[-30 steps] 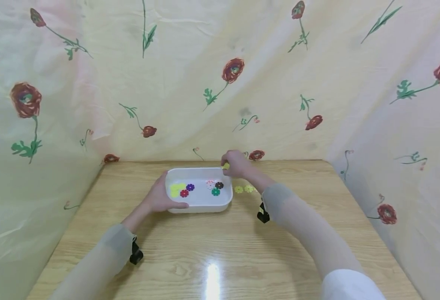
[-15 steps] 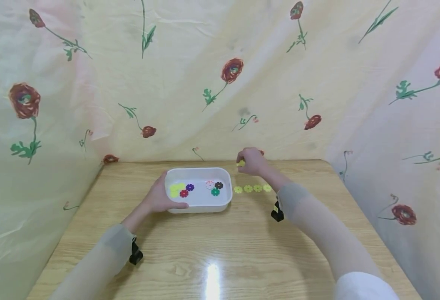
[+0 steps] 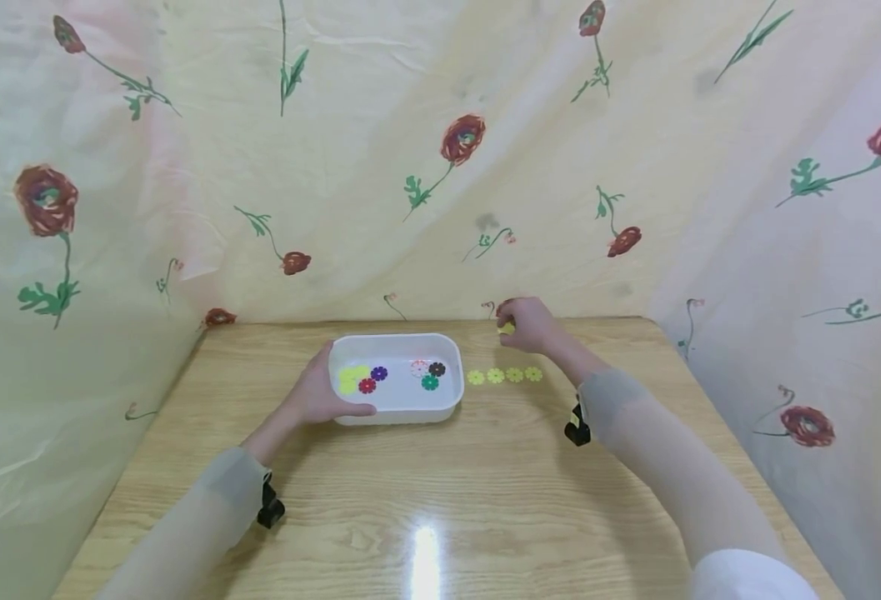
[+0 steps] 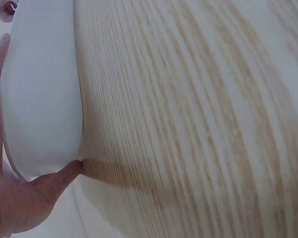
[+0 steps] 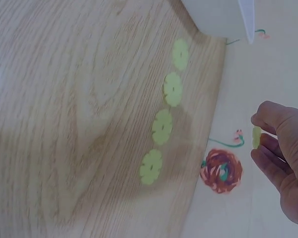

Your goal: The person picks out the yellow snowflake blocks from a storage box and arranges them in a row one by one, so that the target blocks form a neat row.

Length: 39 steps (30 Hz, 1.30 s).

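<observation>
In the pinching right hand (image 5: pixel 294 161), a yellow disc (image 5: pixel 257 137); left hand (image 3: pixel 315 396) gripping white tub (image 3: pixel 410 416)

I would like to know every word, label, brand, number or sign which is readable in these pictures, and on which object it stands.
None: I can read no text in any view.
White box: no writing on the sides that show.
Yellow discs on the table: no marking that I can see.
Cloth: only printed flowers.
Black device at the right wrist: its pale patch is too small to read.
</observation>
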Tool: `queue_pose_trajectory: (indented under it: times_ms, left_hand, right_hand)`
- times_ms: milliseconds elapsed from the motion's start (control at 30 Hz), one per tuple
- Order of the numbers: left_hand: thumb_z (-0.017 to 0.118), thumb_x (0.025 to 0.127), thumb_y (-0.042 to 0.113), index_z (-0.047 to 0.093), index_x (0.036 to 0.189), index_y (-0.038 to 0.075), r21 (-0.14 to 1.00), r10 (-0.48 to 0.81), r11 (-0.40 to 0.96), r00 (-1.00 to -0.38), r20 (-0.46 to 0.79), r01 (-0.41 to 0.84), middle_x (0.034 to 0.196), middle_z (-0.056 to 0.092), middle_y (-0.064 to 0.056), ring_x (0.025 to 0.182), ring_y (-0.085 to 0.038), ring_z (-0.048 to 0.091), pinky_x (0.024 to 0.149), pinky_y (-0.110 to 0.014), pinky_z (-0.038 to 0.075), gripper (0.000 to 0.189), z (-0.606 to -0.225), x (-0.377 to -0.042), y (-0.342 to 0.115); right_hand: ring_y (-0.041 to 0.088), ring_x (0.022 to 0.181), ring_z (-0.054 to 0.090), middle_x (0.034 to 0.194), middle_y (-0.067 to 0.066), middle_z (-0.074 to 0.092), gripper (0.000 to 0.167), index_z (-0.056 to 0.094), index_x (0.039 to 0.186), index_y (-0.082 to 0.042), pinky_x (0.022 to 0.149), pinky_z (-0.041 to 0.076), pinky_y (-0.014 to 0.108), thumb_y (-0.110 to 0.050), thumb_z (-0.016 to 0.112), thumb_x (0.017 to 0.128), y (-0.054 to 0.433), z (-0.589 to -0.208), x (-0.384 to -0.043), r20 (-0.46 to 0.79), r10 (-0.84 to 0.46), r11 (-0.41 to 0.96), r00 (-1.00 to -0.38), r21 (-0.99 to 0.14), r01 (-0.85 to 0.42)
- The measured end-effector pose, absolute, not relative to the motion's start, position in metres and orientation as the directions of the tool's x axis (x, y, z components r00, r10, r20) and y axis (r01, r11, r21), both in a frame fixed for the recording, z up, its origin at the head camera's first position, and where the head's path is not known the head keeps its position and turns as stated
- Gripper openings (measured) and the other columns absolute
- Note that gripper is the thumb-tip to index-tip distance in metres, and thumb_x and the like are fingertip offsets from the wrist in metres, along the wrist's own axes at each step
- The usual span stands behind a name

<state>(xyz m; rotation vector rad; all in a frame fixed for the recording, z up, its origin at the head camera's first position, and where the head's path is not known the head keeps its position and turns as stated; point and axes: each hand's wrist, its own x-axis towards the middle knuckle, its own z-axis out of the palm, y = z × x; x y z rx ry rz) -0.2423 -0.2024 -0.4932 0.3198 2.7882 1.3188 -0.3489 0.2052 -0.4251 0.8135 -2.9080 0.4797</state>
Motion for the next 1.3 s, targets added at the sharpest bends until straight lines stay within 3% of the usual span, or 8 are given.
queue_pose_trajectory:
  times_ms: [133,400,900,1300]
  left_hand:
    - [0.102,0.067,0.040,0.031,0.160,0.011,0.765,0.216,0.616,-0.974,0.065,0.188,0.145,0.056,-0.016,0.126,-0.035,0.056,0.109,-0.058,0.051,0.121,-0.494,-0.243,-0.202]
    - [0.103,0.064,0.041,0.031,0.160,0.012,0.772,0.217,0.607,-0.974,0.068,0.189,0.144,0.056,-0.016,0.126,-0.036,0.056,0.109,-0.058,0.051,0.123,-0.493,-0.244,-0.202]
    - [0.103,0.066,0.038,0.032,0.159,0.011,0.775,0.212,0.602,-0.974,0.079,0.194,0.144,0.056,-0.017,0.126,-0.037,0.057,0.110,-0.059,0.051,0.120,-0.493,-0.243,-0.202]
    - [0.103,0.066,0.038,0.031,0.159,0.012,0.775,0.213,0.601,-0.974,0.080,0.195,0.144,0.056,-0.016,0.126,-0.035,0.057,0.110,-0.058,0.051,0.121,-0.492,-0.242,-0.202]
  right_hand:
    - [0.029,0.089,0.071,0.110,0.021,0.079,0.017,0.079,0.097,0.002,0.086,0.060,0.046,-0.006,0.079,0.083,0.214,-0.425,-0.348,0.140,-0.479,0.826,-0.867,-0.262,-0.499]
    - [0.020,0.074,0.057,0.086,0.016,0.074,0.017,0.079,0.096,0.002,0.076,0.052,0.041,-0.006,0.080,0.081,0.235,-0.431,-0.347,0.130,-0.451,0.835,-0.883,-0.289,-0.469]
    - [0.024,0.073,0.061,0.084,0.018,0.074,0.014,0.077,0.091,0.004,0.077,0.056,0.049,-0.007,0.078,0.082,0.267,-0.445,-0.339,0.119,-0.440,0.848,-0.890,-0.271,-0.455]
    - [0.021,0.074,0.058,0.080,0.012,0.071,0.013,0.079,0.090,0.003,0.075,0.054,0.043,-0.006,0.079,0.080,0.289,-0.462,-0.333,0.094,-0.416,0.854,-0.905,-0.301,-0.424]
